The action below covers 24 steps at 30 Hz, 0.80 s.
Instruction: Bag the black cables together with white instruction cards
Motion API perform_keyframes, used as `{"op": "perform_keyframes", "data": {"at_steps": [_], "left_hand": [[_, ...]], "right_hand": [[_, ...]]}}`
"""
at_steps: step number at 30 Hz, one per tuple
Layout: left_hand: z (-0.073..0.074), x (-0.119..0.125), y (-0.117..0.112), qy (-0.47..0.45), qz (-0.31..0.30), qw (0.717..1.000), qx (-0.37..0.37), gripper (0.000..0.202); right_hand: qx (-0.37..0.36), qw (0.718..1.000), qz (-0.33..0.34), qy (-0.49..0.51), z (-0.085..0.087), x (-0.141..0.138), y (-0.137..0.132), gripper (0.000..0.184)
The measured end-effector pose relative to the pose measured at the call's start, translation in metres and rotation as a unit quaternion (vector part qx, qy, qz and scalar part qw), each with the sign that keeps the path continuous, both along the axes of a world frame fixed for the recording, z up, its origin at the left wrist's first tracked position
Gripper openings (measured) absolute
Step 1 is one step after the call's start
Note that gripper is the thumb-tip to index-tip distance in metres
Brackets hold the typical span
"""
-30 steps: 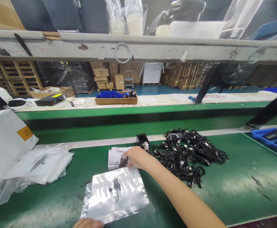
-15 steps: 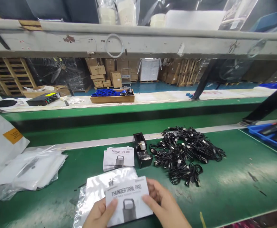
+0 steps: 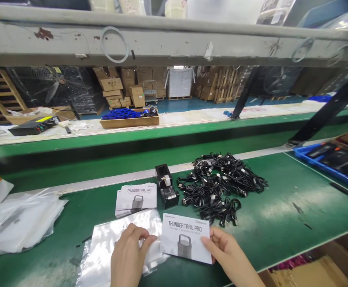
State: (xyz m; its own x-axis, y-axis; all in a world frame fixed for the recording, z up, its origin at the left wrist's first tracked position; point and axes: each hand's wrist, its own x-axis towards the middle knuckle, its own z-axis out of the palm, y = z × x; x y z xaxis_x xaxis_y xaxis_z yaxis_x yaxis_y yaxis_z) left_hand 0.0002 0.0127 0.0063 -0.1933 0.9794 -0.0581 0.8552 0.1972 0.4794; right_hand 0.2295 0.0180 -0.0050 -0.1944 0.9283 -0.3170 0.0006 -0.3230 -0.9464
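My right hand (image 3: 227, 251) pinches the right edge of a white "Thunder Trail Pro" booklet (image 3: 186, 242), holding it just above the green bench. My left hand (image 3: 129, 253) rests on a stack of clear plastic bags (image 3: 108, 251), its fingers curled at the top bag's edge beside the booklet. Behind them lies a small stack of the same booklets (image 3: 136, 197), and a black tape dispenser (image 3: 166, 189) stands to its right.
A tangled heap of black cables (image 3: 218, 185) lies right of the dispenser. More plastic bags (image 3: 15, 223) sit at the left, a blue tray (image 3: 329, 163) at the far right. A cardboard box (image 3: 320, 271) shows below the bench edge. A conveyor runs behind.
The booklet moved right, off the bags; only my right hand holds it now. My left hand let go of it and dropped onto the bag stack. The view shifted right.
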Motion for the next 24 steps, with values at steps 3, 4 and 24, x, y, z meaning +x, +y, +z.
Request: {"op": "perform_keyframes", "data": {"at_steps": [3,4,24], "left_hand": [[0.003,-0.005,-0.005,-0.022,-0.021,0.999,-0.013,0.023],[0.003,-0.006,-0.007,-0.023,-0.026,0.999,-0.01,0.025],[-0.003,-0.008,-0.02,0.008,-0.06,0.994,0.092,0.026]], "right_hand": [[-0.001,1.0,-0.008,0.009,-0.003,-0.01,0.0,0.035],[-0.001,1.0,-0.013,0.012,-0.005,-0.012,0.0,0.035],[0.032,0.998,-0.052,-0.013,-0.013,-0.029,-0.007,0.031]]}}
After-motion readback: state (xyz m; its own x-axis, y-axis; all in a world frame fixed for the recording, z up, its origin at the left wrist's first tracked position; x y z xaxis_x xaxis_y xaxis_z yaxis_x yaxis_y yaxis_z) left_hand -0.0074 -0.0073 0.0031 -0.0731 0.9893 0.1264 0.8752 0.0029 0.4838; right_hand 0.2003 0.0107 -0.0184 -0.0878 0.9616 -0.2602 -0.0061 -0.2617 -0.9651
